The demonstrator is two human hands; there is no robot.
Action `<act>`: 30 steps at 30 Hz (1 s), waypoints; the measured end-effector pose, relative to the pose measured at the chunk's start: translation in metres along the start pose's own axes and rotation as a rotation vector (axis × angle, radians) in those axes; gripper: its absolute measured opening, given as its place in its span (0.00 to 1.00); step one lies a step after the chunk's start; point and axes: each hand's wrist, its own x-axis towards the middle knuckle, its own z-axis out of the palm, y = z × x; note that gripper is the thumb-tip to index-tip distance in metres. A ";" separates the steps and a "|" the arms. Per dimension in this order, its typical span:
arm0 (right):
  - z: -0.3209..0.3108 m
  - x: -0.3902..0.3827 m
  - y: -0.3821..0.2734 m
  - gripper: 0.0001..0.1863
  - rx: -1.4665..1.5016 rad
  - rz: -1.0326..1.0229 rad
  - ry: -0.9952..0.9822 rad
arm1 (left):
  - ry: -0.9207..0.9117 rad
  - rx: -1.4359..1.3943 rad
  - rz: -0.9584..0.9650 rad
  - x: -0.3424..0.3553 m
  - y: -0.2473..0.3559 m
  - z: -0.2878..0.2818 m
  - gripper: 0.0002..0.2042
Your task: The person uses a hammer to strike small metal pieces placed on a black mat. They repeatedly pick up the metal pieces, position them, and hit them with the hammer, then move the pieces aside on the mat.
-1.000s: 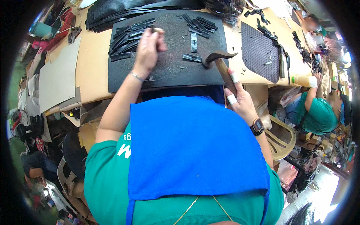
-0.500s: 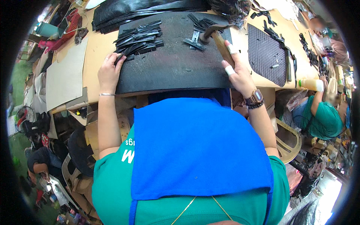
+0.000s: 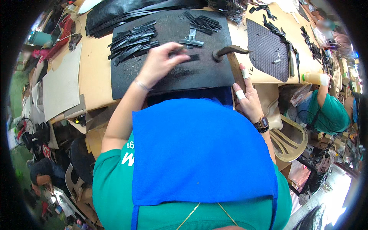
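My left hand (image 3: 161, 63) is over the middle of a dark work board (image 3: 172, 80), its fingertips pinched and slightly blurred. From them a short black leather-like strip (image 3: 194, 57) sticks out to the right. At the board's right edge my right hand (image 3: 248, 97), two fingers wrapped in white tape, grips a hammer (image 3: 234, 63) by its wooden handle. The hammer's dark, curved head rests on or just above the board. A pile of black strips (image 3: 134, 42) lies at the board's left, and a smaller pile of strips (image 3: 203, 23) at its far right. Single strips (image 3: 191, 43) lie just beyond my left hand.
Large black sheets (image 3: 126, 17) are stacked behind the board. On the right are a textured dark mat (image 3: 268, 53), scattered black scraps (image 3: 272, 25) and a yellowish bottle (image 3: 315, 78) beside a co-worker in green (image 3: 329, 111). A pale sheet (image 3: 63, 80) covers the table's left side.
My left hand has moved right from the left pile to the board's middle, bringing a strip. My right hand has lowered toward me, and the hammer's head has moved down toward the board's right edge.
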 end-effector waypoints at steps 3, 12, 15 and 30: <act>-0.002 -0.001 0.002 0.37 -0.063 -0.083 0.021 | -0.073 0.364 0.087 0.031 -0.007 0.029 0.14; -0.001 -0.019 -0.005 0.37 -0.222 0.100 -0.018 | 0.083 -0.422 0.105 0.043 -0.025 0.028 0.11; 0.004 -0.020 0.008 0.37 -0.198 -0.051 0.060 | 0.108 -0.533 0.178 0.040 -0.028 0.034 0.11; 0.003 -0.020 0.006 0.37 -0.204 -0.047 0.045 | 0.106 -0.440 0.159 0.034 -0.025 0.047 0.10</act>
